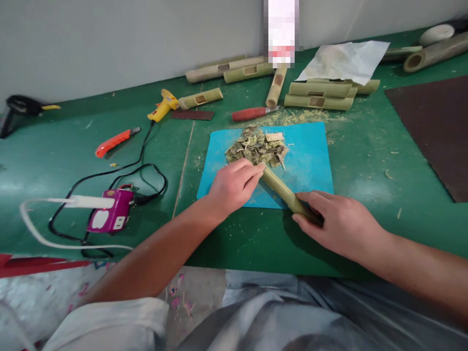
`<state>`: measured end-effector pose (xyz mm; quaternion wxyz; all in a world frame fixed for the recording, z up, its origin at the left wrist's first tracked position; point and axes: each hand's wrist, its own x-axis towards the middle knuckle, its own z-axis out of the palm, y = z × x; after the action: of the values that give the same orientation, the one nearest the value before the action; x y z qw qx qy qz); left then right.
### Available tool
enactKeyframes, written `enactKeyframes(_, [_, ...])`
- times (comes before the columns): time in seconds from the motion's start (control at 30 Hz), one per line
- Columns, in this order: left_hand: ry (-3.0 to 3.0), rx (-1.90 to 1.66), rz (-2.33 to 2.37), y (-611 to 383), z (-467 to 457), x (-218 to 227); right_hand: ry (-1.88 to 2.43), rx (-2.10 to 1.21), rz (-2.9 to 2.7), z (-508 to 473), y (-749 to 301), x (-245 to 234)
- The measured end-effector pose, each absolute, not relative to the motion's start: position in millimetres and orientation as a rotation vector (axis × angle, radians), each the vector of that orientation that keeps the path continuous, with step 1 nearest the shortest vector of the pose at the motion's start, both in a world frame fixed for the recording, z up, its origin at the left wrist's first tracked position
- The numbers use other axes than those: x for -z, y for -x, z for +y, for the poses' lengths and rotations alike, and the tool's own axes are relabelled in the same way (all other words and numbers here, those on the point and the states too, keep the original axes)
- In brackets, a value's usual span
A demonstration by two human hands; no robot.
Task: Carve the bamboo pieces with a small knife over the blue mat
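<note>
Smooth bamboo tube (pixel 280 186), rough woody chips (pixel 256 147), matt sheet (pixel 310 158), glossy tabletop (pixel 365 161), plastic power adapter (pixel 116 207)

Open worktop (pixel 369 161) offers passage at centre right between a blue sheet (pixel 310 156) and a brown sheet (pixel 437 126), the right forearm (pixel 413 253) crossing below. A bamboo tube (pixel 280 187) held by left hand (pixel 234 187) and right hand (pixel 340 222) bars the centre; a red-handled knife (pixel 250 114) and notched tubes (pixel 298 101) block upper centre, a black cord (pixel 146 198) the left.
</note>
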<state>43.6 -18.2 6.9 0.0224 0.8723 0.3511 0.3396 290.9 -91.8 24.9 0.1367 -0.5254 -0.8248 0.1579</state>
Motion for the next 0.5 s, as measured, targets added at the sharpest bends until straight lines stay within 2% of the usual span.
enactKeyframes(0.2, [-2.821, -0.774, 0.835, -58.2, -39.9, -11.4, 1.513, -0.442, -2.392, -91.7, -291.6, -25.3])
enactKeyframes(0.4, [-2.800, -0.874, 1.059, -47.5, -30.2, -12.1, 1.513, -0.471, -2.392, -92.3, -291.7, -24.8])
enactKeyframes(0.5, [-2.834, -0.786, 0.953, -52.6, -35.6, -13.1, 1.497, -0.452, -2.401, -91.9, -291.9, -24.4])
